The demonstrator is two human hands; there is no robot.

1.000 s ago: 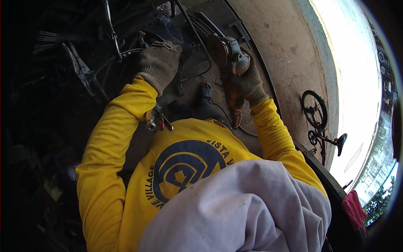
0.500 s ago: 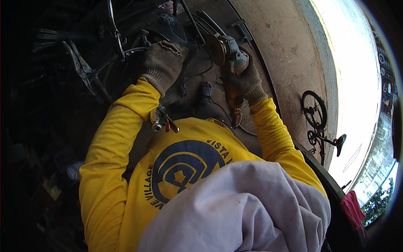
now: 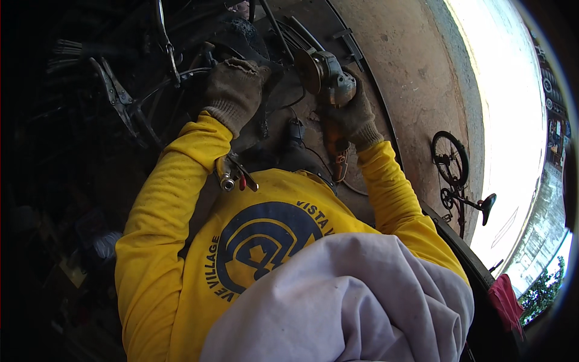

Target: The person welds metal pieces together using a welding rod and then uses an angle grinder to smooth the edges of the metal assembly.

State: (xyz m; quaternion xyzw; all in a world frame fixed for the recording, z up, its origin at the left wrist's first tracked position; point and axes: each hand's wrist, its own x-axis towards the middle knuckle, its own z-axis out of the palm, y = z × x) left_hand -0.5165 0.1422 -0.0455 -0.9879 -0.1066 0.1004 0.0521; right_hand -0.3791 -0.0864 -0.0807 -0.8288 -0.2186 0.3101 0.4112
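Observation:
I wear a yellow long-sleeved shirt and brown work gloves. My right hand (image 3: 353,117) grips an angle grinder (image 3: 329,75) with a grey metal head and round disc, held above dark metal bars. My left hand (image 3: 232,90) rests on a dark metal piece (image 3: 241,37) just left of the grinder's disc; its fingers curl over it. A small tool with red handles (image 3: 235,177) sticks out near my chest. A pale cloth (image 3: 338,301) covers the lower middle of the view.
Dark metal rods and wire loops (image 3: 163,42) crowd the upper left, with pliers-like clamps (image 3: 117,99) beside them. A bicycle (image 3: 458,175) stands on the tan concrete floor (image 3: 416,78) to the right. Bright daylight fills the far right edge.
Both hands have shifted slightly up and left with the grinder; my left hand now sits closer to the disc.

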